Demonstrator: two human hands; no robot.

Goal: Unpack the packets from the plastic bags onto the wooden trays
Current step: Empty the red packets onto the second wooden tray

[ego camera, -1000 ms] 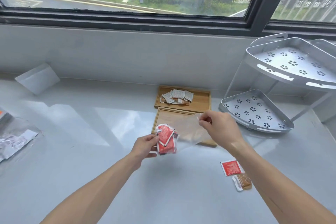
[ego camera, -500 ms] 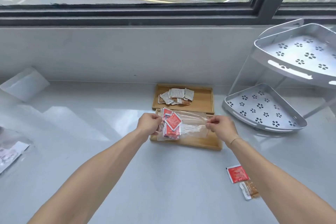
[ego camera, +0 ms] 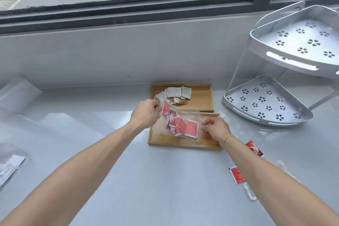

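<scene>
A clear plastic bag (ego camera: 192, 115) with several red packets (ego camera: 190, 127) inside hangs tilted over the near wooden tray (ego camera: 165, 141). My left hand (ego camera: 145, 113) pinches the bag's upper left corner, and my right hand (ego camera: 216, 128) pinches its right edge. The red packets have slid to the bag's lower right side, just above the tray floor. Behind it, the far wooden tray (ego camera: 203, 95) holds a pile of white and brown packets (ego camera: 176, 93).
Two loose red packets (ego camera: 255, 149) (ego camera: 237, 175) and a clear sachet (ego camera: 250, 191) lie on the grey counter right of my right arm. A silver two-tier corner rack (ego camera: 266, 102) stands at the right. Another plastic bag (ego camera: 9, 163) lies far left; a white block (ego camera: 16, 93) sits by the wall.
Both hands carried the bag forward over the near tray and tipped it. The red packets slid from the left end toward the lower right of the bag.
</scene>
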